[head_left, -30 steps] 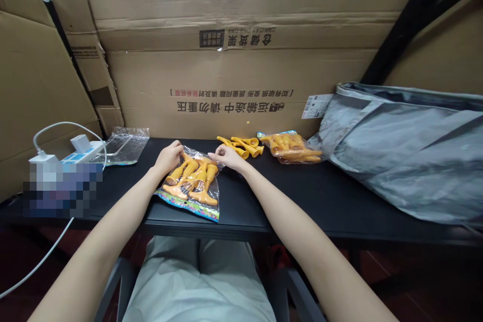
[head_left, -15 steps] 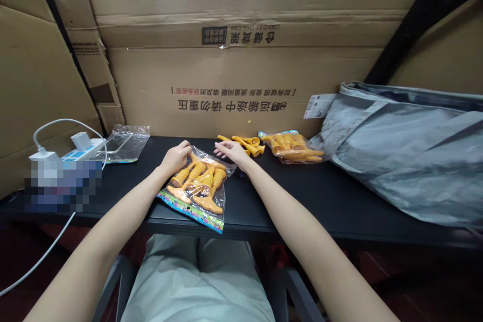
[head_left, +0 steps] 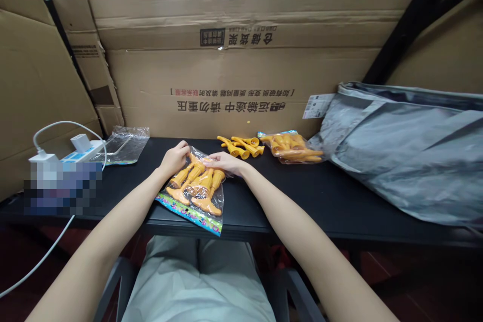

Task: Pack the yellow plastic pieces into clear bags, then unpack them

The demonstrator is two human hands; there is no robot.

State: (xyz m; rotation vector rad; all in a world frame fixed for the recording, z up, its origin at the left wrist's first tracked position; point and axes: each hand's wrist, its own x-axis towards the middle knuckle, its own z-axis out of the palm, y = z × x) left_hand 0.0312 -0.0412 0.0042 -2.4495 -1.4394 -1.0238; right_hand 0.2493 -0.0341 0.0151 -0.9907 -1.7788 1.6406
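A clear plastic bag (head_left: 175, 173) with a colourful printed strip along its near edge lies at the front of the table. Inside it are several yellow-orange plastic pieces (head_left: 203, 182), some with ribbed, flared ends and some with curved crosspieces. My left hand (head_left: 175, 158) pinches the bag's far left corner with curled fingers. Across the far right part of the bag rests my right hand (head_left: 224, 162), its fingers close together and gripping the film; its thumb is partly hidden. The bag's near strip overhangs the table edge slightly.
Loose yellow-orange horn-shaped pieces (head_left: 243, 148) lie behind my right hand, beside another filled bag (head_left: 292, 147). A large grey bag (head_left: 407, 156) stands at right. On the left are a flat clear bag (head_left: 130, 146) and a white power strip (head_left: 83, 152) with cable. Cardboard (head_left: 241, 68) backs the black table (head_left: 302, 191).
My right hand has moved left and toward me, from beside the bag's far right corner onto the bag, its fingers closing on the film. My left hand keeps its hold.
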